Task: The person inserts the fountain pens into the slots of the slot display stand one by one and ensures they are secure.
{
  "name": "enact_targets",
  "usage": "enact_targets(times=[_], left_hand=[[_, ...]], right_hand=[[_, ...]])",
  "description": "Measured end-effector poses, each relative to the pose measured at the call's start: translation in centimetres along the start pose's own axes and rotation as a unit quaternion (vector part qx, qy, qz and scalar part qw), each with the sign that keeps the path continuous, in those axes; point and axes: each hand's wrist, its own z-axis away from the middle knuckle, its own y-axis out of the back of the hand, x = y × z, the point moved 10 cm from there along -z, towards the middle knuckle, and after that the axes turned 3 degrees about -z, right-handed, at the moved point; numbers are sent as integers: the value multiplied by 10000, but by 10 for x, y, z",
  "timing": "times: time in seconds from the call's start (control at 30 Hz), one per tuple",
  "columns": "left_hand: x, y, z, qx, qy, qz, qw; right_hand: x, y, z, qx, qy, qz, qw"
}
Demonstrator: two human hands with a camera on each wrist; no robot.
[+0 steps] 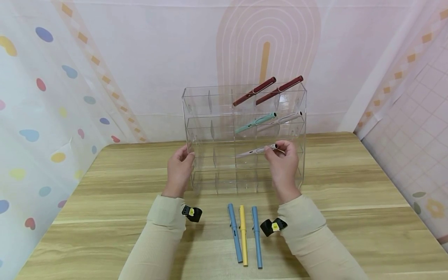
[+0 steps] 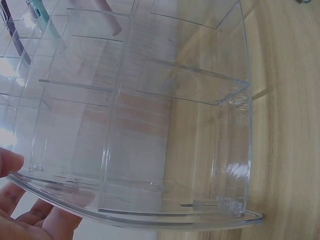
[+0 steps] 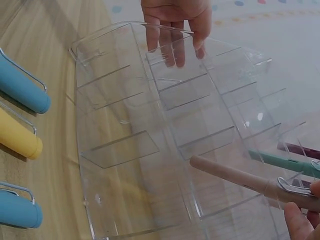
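Pale pink pen slants at the clear rack's third tier, four o'clock of centre; right grip pinches its three-o'clock end, left grip holds the rack's nine-o'clock side.

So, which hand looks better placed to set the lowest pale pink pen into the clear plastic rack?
The right hand, likely: it pinches the pale pink pen near one end. The left hand grips the left side of the clear rack, away from that pen.

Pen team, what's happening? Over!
Left hand grips clear pen rack. Right hand pinches pale pink pen, third row from top. Nothing visibly blocking it.
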Motion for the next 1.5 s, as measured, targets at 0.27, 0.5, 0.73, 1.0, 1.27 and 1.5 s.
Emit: enact_targets(times=[0.27, 0.5, 0.73, 1.0, 1.27, 1.5], left_hand=[[-2, 0, 0, 13, 31, -47, 10000], [0, 0, 0, 19, -39, -4, 10000], [-1, 0, 0, 6, -45, -23, 10000], [-1, 0, -1, 4, -82, 41, 10000], [1, 0, 0, 41, -124, 82, 9999], [1, 0, 0, 36, -99, 86, 9999]], right_hand=[[0, 0, 2, -55, 64, 399, 9992], [-2, 1, 2, -95, 240, 458, 9986], [-4, 8, 6, -441, 281, 365, 9980], [2, 26, 21, -866, -186, 1222, 9885], [33, 29, 48, -1841, -913, 2132, 9552], [60, 30, 63, -2335, -1156, 2780, 9246]])
